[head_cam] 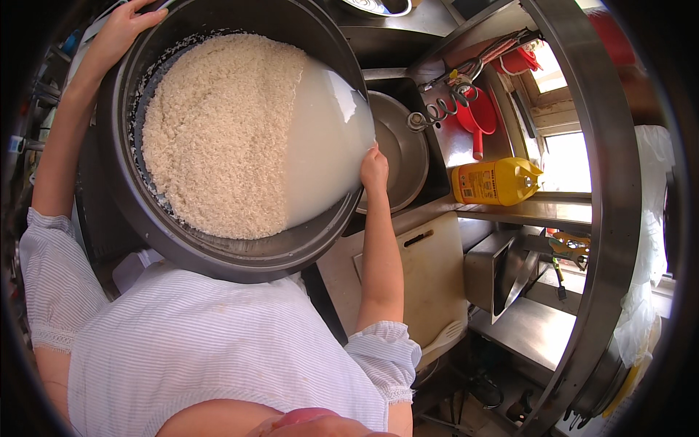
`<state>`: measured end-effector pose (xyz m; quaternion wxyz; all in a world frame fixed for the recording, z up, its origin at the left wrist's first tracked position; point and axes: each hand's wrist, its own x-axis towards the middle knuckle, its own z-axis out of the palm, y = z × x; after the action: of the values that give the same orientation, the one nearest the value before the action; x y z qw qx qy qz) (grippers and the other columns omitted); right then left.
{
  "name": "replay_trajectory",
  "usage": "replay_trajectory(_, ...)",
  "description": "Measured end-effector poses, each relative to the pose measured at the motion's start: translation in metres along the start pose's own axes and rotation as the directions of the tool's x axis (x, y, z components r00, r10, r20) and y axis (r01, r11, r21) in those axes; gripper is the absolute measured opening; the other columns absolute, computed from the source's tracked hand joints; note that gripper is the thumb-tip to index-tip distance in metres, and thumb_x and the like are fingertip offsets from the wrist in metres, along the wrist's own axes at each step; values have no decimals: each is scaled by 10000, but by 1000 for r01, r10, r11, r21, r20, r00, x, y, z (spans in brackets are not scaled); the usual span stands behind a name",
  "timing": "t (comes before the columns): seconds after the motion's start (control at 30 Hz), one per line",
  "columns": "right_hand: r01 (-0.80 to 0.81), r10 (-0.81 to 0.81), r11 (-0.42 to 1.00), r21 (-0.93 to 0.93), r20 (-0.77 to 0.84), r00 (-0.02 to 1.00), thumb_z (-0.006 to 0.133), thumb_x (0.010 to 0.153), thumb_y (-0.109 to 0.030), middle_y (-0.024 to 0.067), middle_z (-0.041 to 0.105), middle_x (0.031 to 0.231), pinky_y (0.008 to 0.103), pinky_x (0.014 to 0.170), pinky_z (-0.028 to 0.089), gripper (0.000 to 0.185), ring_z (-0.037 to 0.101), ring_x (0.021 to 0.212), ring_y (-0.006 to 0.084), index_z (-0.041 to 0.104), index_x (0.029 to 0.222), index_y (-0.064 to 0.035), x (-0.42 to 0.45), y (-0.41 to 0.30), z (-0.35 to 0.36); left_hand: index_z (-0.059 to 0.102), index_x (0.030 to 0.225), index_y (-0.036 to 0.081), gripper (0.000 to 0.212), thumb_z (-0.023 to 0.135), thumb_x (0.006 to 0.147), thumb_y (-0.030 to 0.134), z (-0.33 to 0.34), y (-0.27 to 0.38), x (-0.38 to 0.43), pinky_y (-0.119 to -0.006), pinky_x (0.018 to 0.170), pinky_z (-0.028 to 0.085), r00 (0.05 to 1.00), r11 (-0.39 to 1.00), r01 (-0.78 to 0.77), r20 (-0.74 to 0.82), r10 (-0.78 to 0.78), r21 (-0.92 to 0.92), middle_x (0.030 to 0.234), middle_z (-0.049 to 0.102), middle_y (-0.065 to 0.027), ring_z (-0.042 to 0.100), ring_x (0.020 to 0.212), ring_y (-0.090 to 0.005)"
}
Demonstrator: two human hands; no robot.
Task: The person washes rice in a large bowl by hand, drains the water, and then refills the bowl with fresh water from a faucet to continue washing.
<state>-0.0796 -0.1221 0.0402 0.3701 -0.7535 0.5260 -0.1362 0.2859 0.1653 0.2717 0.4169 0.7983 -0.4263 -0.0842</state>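
Observation:
A big dark pot [117, 158] is tilted to the right in front of my body. Wet white rice [218, 136] lies in its left and middle part, while cloudy water [327, 147] has gathered along the low right side, up to the rim. My left hand [124, 23] holds the pot's raised far-left edge. On the lower right rim, my right hand [374, 169] grips close to where the water meets the edge. Below that rim a wide metal bowl [407, 158] sits in a sink [437, 158], partly hidden by the pot.
Right of the sink stand a yellow plastic jug [491, 182] and a red ladle [477, 117]. A coiled metal spring hose [442, 112] hangs over the sink. Nearer me are a cutting board [431, 273], a slotted spatula [446, 336] and a steel knife holder [494, 273].

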Motion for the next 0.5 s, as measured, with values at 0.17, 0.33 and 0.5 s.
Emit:
replay_trajectory(0.17,-33,33,999,-12,15,999,301,877,-358,222,571,1038,422,854,404,465,522,994,386,565,1107,-52,1,1,2,426,1269,59,445,530,871,229,-4,1,1,-183,734,441,998,1000,24,51,-23,-20,1016,583,-48,555,849,-62)
replay_trajectory(0.33,-62,62,997,-40,6,998,295,874,-367,218,571,1041,430,862,399,468,518,999,391,569,1108,-68,2,6,3,429,1266,59,441,530,871,227,0,2,2,-186,737,444,999,999,4,46,-2,-44,1025,581,-50,557,854,-64)
replay_trajectory(0.5,-61,61,997,-48,-2,998,288,873,-370,215,575,1038,439,865,398,472,518,999,396,568,1111,-73,3,7,4,436,1262,59,438,531,869,229,1,8,0,-187,755,443,1000,1000,-5,15,5,-5,1047,577,-56,556,877,-69)
